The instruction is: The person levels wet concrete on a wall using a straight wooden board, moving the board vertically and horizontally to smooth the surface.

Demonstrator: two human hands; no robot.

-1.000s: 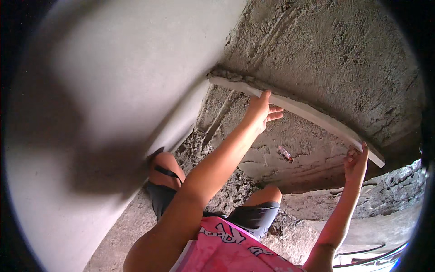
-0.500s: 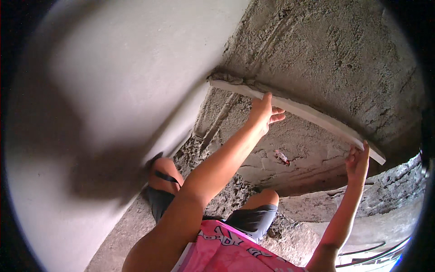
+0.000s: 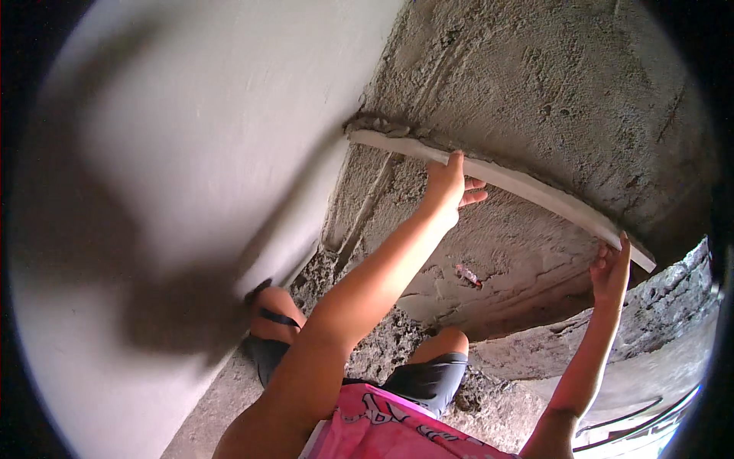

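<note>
A long, pale straightedge [image 3: 535, 193] lies across a rough grey mortar surface [image 3: 558, 92], its left end close to the smooth white wall. Dark wet mortar [image 3: 382, 127] is heaped along its far edge, thickest near that left end. My left hand [image 3: 451, 183] grips the bar left of its middle, thumb over the face and some fingers stretched out below it. Close to the bar's right end, my right hand [image 3: 610, 269] holds it with the thumb up on its face and the other fingers curled.
The smooth white wall [image 3: 214, 138] fills the left side. A small reddish-white scrap [image 3: 468, 275] shows on the surface below the bar. Crumbly mortar [image 3: 390, 336] lies around my knees. Dark cables [image 3: 623, 424] run at the lower right.
The straightedge has slid a little farther away from me over the mortar, with both hands keeping hold of it. My view has shifted slightly.
</note>
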